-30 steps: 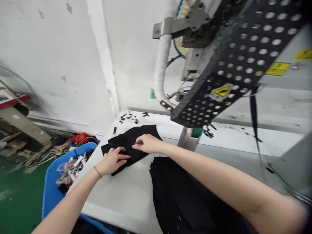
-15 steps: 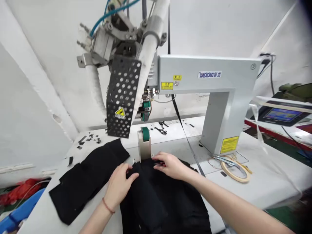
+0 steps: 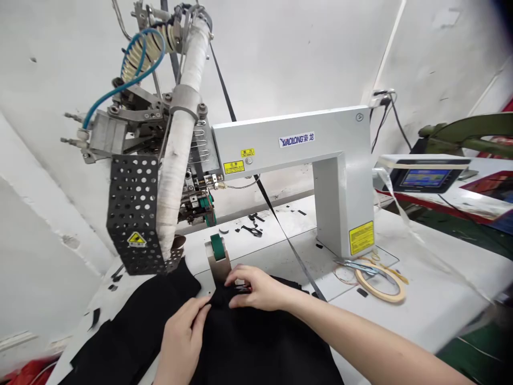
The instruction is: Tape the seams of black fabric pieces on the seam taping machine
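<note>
A stack of black fabric pieces [image 3: 256,342] lies in front of me, its far edge up against the post below the green roller [image 3: 218,247]. My left hand [image 3: 182,334] pinches the fabric's far left corner between thumb and fingers. Just right of it, my right hand [image 3: 256,289] is curled over the same edge, with a small dark metal tool [image 3: 242,289], seemingly thread snips, partly hidden in its fingers. The taping machine's grey arm [image 3: 280,139] stands over the table, its upper roller raised above the lower one. Another pile of black fabric [image 3: 132,321] lies to the left.
A perforated black guard [image 3: 134,214] and a white-wrapped pipe [image 3: 180,155] hang at the upper left. A black tape strip [image 3: 298,259] runs down to the table. Scissors [image 3: 358,266] and a tape roll [image 3: 380,286] lie right; black scraps [image 3: 252,231] lie behind.
The view has shifted, so the machine head appears farther left. My left hand has closed on the fabric's corner, and my right hand has come nearer to it with the tool.
</note>
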Demonstrator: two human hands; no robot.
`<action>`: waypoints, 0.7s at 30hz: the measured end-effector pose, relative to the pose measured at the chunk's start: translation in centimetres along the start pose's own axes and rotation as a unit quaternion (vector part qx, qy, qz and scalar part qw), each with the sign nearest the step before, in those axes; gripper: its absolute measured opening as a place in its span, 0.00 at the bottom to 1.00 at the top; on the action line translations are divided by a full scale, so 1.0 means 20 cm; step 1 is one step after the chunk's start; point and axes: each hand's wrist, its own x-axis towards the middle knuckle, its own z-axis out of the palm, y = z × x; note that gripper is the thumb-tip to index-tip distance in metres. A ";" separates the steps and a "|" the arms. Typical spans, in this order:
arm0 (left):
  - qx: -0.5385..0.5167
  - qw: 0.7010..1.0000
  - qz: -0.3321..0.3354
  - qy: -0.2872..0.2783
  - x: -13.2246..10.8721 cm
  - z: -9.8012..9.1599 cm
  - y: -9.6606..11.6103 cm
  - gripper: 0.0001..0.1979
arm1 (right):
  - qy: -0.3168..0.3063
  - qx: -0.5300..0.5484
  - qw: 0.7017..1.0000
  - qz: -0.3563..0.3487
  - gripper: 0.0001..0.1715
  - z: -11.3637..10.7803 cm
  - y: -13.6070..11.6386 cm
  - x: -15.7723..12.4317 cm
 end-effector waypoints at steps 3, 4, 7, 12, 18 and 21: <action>-0.165 0.982 -0.075 -0.059 0.08 -0.01 0.06 0.15 | -0.108 0.157 0.981 -0.034 0.33 -0.08 -0.01 0.03; -0.191 0.975 -0.093 -0.065 0.11 -0.02 0.07 0.16 | -0.128 0.175 0.976 -0.021 0.30 -0.11 0.00 0.04; -0.241 0.956 -0.164 -0.027 0.19 -0.03 0.07 0.20 | -0.088 0.174 0.980 0.046 0.17 -0.20 0.03 0.08; -0.333 0.897 -0.283 0.072 0.31 0.02 0.04 0.26 | 0.074 0.265 0.955 0.112 0.19 -0.31 0.03 0.12; -0.401 0.831 -0.375 0.093 0.37 0.06 0.03 0.28 | 0.141 0.353 0.916 0.127 0.21 -0.28 0.01 0.13; -0.373 0.837 -0.394 0.074 0.36 0.06 -0.03 0.24 | 0.139 0.412 0.889 0.140 0.21 -0.26 0.01 0.13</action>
